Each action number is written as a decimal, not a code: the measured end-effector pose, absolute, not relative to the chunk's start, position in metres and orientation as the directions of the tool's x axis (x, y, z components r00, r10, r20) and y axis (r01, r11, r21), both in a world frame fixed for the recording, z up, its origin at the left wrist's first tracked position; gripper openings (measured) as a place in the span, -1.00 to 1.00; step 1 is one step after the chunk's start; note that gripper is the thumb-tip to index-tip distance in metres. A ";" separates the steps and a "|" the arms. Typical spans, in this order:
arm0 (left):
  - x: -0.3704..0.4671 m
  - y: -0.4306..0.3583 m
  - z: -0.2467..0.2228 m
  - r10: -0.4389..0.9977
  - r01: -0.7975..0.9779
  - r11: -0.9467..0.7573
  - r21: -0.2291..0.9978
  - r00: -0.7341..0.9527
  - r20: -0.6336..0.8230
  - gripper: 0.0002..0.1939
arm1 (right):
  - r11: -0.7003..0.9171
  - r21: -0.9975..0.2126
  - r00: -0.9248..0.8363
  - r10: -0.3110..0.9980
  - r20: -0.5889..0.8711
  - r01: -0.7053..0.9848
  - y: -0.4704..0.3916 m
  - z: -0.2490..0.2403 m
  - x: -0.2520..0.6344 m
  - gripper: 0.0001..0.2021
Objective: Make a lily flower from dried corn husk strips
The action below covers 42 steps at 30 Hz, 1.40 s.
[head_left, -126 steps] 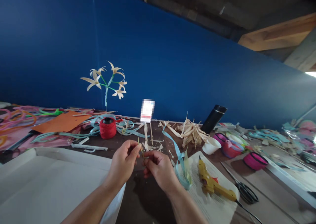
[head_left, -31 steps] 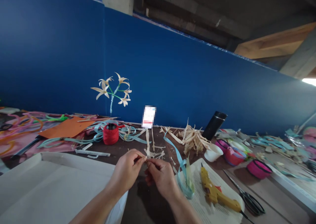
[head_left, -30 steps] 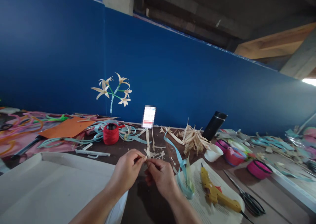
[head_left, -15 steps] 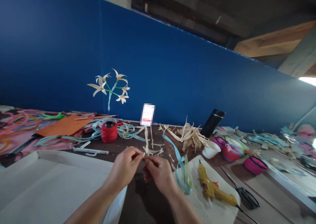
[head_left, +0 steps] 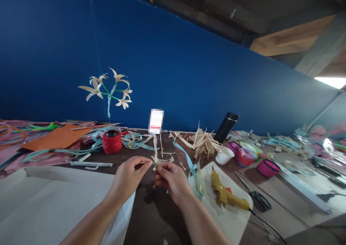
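Observation:
My left hand (head_left: pixel 130 176) is closed in a pinch on a thin straw-coloured strip (head_left: pixel 144 162). Close beside it, my right hand (head_left: pixel 173 179) pinches a small pale piece that looks like dried husk; the fingers hide most of it. The fingertips of both hands are a short gap apart, low over the dark table (head_left: pixel 151 216). Just beyond them lie pale dried scraps (head_left: pixel 163 160). A loop of light-blue ribbon (head_left: pixel 191 165) lies right of my right hand. Farther back at the left stands a spray of pale artificial flowers (head_left: pixel 109 93) on green stems.
A yellow glue gun (head_left: pixel 225 194) rests on printed paper, with black-handled scissors (head_left: pixel 259 199) beside it. A heap of dried husks (head_left: pixel 204 144), a white cup (head_left: pixel 225 155) and a black flask (head_left: pixel 226 127) stand behind. Red thread (head_left: pixel 111 142) and a white tray (head_left: pixel 67 176) are left.
The fingertips have parted slightly, and the thin strip now shows in my left hand. The view has turned somewhat, so the surroundings appear farther left.

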State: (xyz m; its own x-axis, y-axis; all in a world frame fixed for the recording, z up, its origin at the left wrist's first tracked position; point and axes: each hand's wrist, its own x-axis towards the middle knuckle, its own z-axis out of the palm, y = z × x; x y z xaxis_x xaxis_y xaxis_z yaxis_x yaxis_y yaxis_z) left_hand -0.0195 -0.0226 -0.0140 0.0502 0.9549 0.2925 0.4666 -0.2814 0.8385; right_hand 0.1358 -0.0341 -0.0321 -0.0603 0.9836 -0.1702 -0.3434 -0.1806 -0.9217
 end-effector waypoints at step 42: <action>-0.008 -0.032 -0.026 0.829 0.577 -0.547 0.606 0.272 0.489 -0.66 | -0.079 -0.963 0.039 0.995 -0.093 -0.259 -0.032 -0.035 0.136 -0.77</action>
State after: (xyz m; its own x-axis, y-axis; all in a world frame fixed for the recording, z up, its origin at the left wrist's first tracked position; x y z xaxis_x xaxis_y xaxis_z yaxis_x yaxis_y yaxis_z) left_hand -0.0077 -0.0322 -0.0256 0.2717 0.8286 0.4895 0.5768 -0.5473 0.6064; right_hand 0.1358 -0.0324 -0.0345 0.0391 0.9949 -0.0925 -0.2588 -0.0794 -0.9627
